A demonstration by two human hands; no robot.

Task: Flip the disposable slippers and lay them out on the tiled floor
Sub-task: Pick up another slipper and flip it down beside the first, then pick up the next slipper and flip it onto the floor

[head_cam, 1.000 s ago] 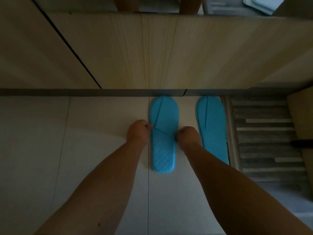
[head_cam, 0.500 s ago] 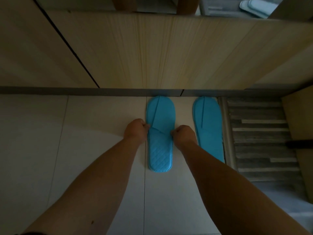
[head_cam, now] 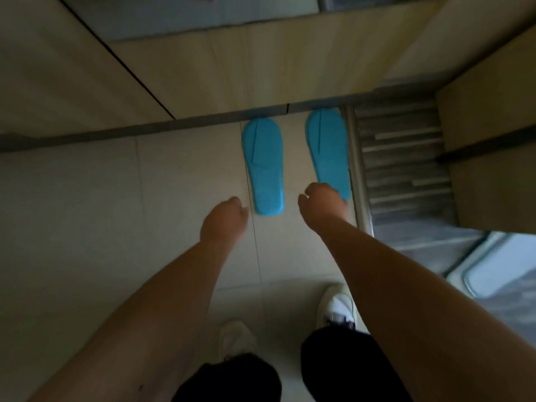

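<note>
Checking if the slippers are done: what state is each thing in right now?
Left slipper: flat on the tiled floor, released.
Right slipper: flat on the floor, heel end partly hidden by the right hand.
Left hand: loosely curled, empty, clear of the slippers.
Right hand: loosely curled, holding nothing.

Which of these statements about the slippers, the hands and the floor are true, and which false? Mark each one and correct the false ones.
1. Two blue slippers lie side by side on the tiled floor. True: left slipper, right slipper.
2. The left hand grips a slipper. False: it is off the slippers, holding nothing.
3. The right hand covers the right slipper's near end. True.
4. The slippers are stacked. False: they lie apart.
5. The person's shoes are white. True.
</note>
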